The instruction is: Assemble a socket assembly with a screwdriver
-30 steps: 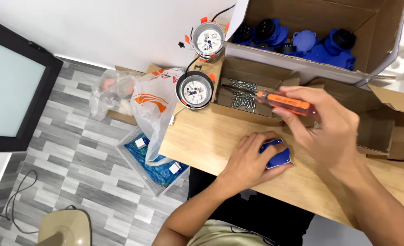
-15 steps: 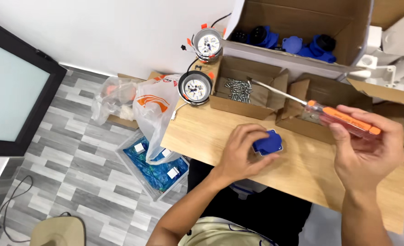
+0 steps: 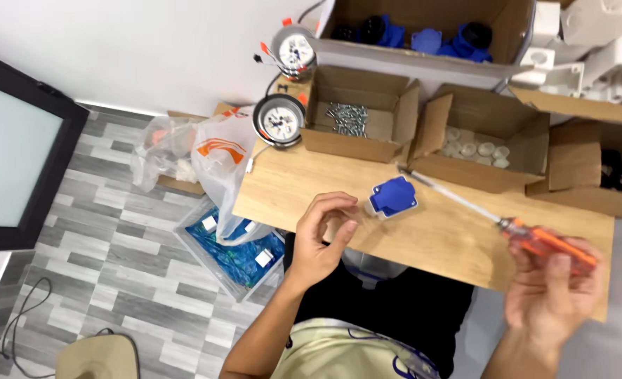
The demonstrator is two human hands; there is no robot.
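Left hand (image 3: 323,235) now off blue socket cover (image 3: 393,196), fingers loosely curled, apart; right hand (image 3: 553,295) clamps orange-handled screwdriver (image 3: 497,221)

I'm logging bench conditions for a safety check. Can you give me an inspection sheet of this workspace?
Surface: wooden table, light, mostly bare in front.
Job's things: blue socket part lying on the table; orange-handled screwdriver.
Clutter: box of screws, box of white caps, large box of blue parts, two round gauges, plastic bags.
Hands: left hand empty, beside the blue part; right hand holding the screwdriver.
Cables: black cord on the floor.
Surroundings: grey plank floor, dark screen, bin of blue packets.
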